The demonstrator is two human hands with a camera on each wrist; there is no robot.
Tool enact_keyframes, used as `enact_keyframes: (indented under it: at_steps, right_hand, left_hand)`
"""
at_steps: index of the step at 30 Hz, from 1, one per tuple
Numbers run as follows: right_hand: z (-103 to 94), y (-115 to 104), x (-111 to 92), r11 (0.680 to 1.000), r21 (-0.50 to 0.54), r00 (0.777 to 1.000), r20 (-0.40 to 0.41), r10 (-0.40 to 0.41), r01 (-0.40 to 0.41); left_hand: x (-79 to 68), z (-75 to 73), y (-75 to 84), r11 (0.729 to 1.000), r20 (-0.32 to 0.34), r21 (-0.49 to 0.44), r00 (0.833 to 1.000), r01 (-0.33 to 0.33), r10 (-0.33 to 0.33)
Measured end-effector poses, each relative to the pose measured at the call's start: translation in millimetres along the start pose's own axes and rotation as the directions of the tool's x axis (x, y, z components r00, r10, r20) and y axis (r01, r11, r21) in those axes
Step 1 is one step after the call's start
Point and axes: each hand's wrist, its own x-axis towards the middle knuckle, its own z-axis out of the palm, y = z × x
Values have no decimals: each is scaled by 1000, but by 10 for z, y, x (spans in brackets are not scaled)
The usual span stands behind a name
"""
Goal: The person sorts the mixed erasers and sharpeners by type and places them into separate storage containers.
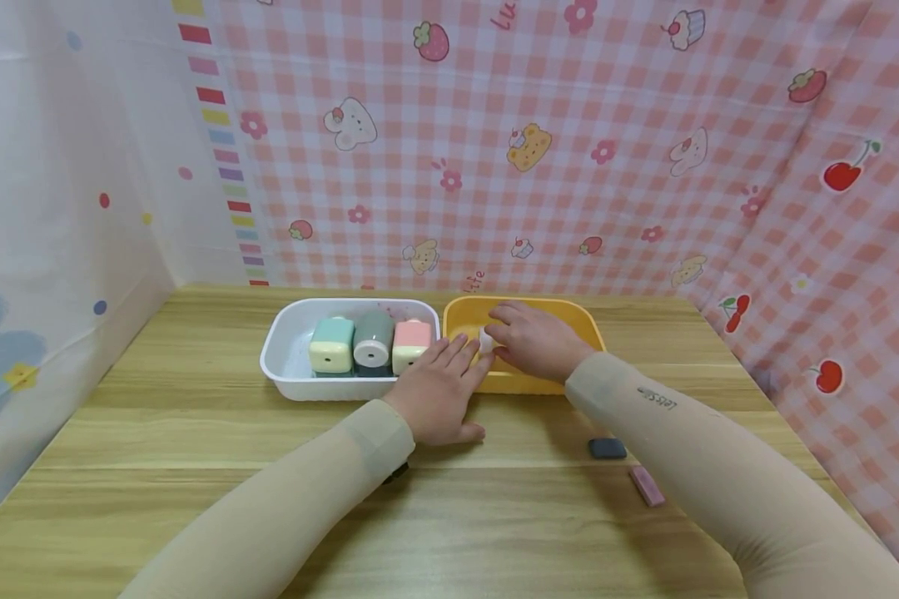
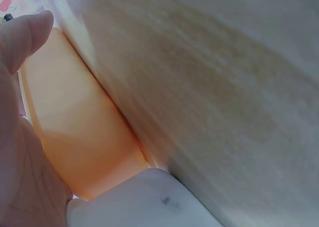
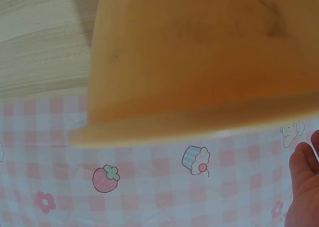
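My left hand lies with straight fingers across the meeting rims of a white tray and a yellow tray. Inside the yellow tray, my right hand pinches a small white block at its fingertips, close to the left fingers. Three pencil sharpeners stand in the white tray: a mint and cream one, a grey one and a pink and cream one. The left fingers overlap the pink one's edge in the head view.
On the wooden table, a dark eraser-like block and a pink one lie near the right forearm. A black item shows partly from under the left sleeve. Patterned cloth hangs behind and at both sides.
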Motion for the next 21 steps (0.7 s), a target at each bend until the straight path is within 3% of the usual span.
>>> enact_keyframes:
  at_steps: [9, 21]
  right_hand:
    - [-12, 30, -18, 1000, -3, 1000, 22, 23, -23]
    - [-132, 25, -138, 999, 28, 999, -24, 41, -41]
  left_hand:
    - [4, 1, 1, 1000, 11, -2, 1000, 4, -4]
    - [3, -16, 7, 1000, 20, -12, 1000, 11, -11]
